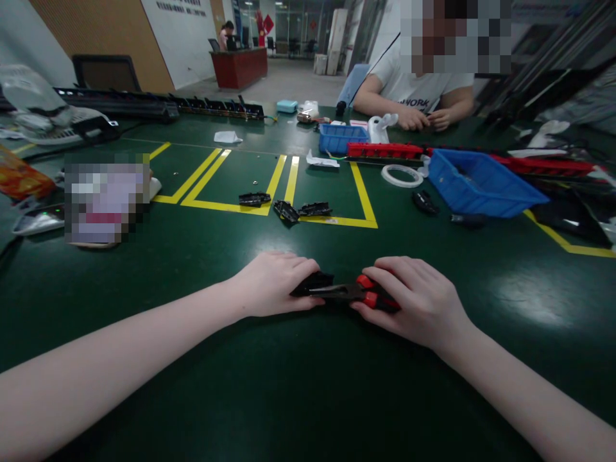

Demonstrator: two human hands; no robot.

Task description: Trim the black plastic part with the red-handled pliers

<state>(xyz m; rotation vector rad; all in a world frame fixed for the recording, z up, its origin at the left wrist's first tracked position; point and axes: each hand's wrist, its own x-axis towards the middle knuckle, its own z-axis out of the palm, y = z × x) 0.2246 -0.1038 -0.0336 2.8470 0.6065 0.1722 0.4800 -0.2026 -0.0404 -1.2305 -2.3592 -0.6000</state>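
My right hand [418, 295] was wrapped around the red-and-black handles of the pliers [344, 292], and the tool lay nearly level, its nose pointing toward my left hand [279, 282]. That left hand was clamped on a small black part [315, 281], which sat at the nose end of the pliers, partly covered by my fingers; the metal tips reached the near side of it, though I could not tell whether they were biting on it. Both hands were low over the green tabletop [192, 378]. Beyond the pliers and a little to their left lay three black pieces: a left piece [254, 199], apart from the others, then a middle piece [286, 210] and a right piece [315, 208] close together, on or beside the yellow tape [368, 199]. Beyond the pliers and to their right were a curved black piece [425, 202], a white ring [402, 175] and a large blue bin [486, 183], with a dark cylinder [468, 220] at the near side of that bin. Straight beyond the pliers, farther off, stood a small blue bin [342, 139], just beside a long red strip [385, 151]. Across the tabletop from the pliers, toward the right, a person in a white shirt [399, 80] sat with both hands close together.
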